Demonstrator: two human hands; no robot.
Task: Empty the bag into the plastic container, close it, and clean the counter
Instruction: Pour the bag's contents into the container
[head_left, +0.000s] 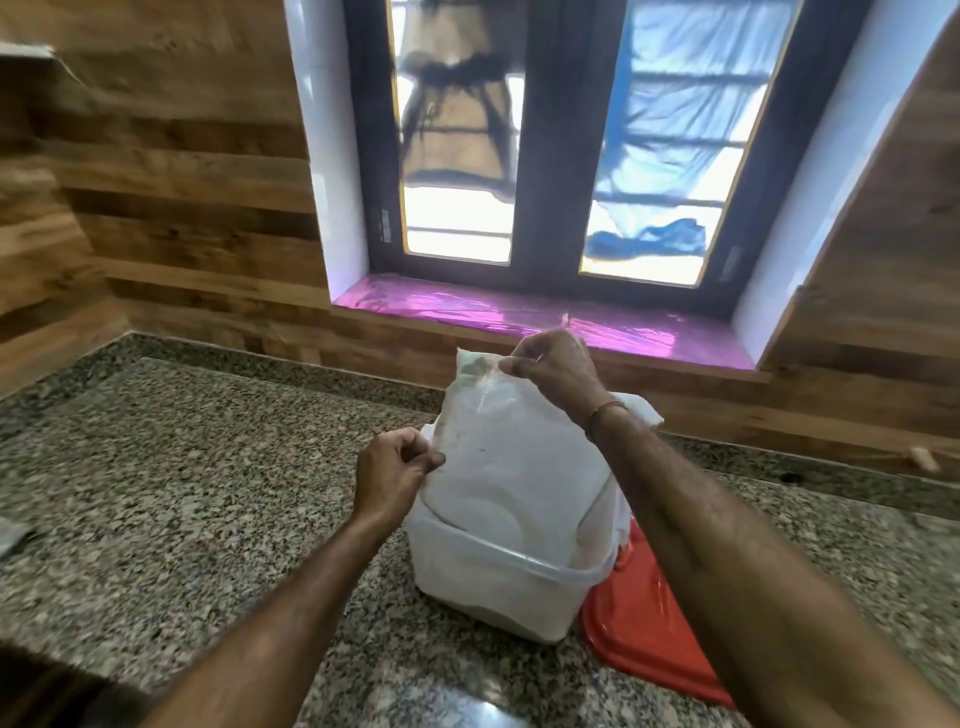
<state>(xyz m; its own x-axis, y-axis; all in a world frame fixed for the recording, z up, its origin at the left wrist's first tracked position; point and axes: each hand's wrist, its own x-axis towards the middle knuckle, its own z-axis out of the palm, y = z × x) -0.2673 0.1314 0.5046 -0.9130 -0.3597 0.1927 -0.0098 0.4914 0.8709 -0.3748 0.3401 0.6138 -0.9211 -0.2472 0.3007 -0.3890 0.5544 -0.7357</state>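
— Where is the plastic bag (514, 457) sitting?

— It is standing on end in the open clear plastic container (493, 587). Its lower end is reaching down inside the rim and its upper end is rising well above it. The bag is translucent and whitish, and the container's walls are showing white from within.

— What are the hands doing?

— The left hand (395, 473) is pinching the bag's left edge, partway up, with curled fingers. The right hand (556, 366) is gripping the top corner, thumb and fingers closed on the plastic. A thread band (605, 413) is circling that wrist.

— And the cover?

— The red lid (639, 629) is lying flat on the granite counter (182, 493), touching the container's right side and partly hidden under the right forearm.

— What is lying behind?

— A wood-panelled wall and a window, with a shiny pink film covering the window sill (493, 312).
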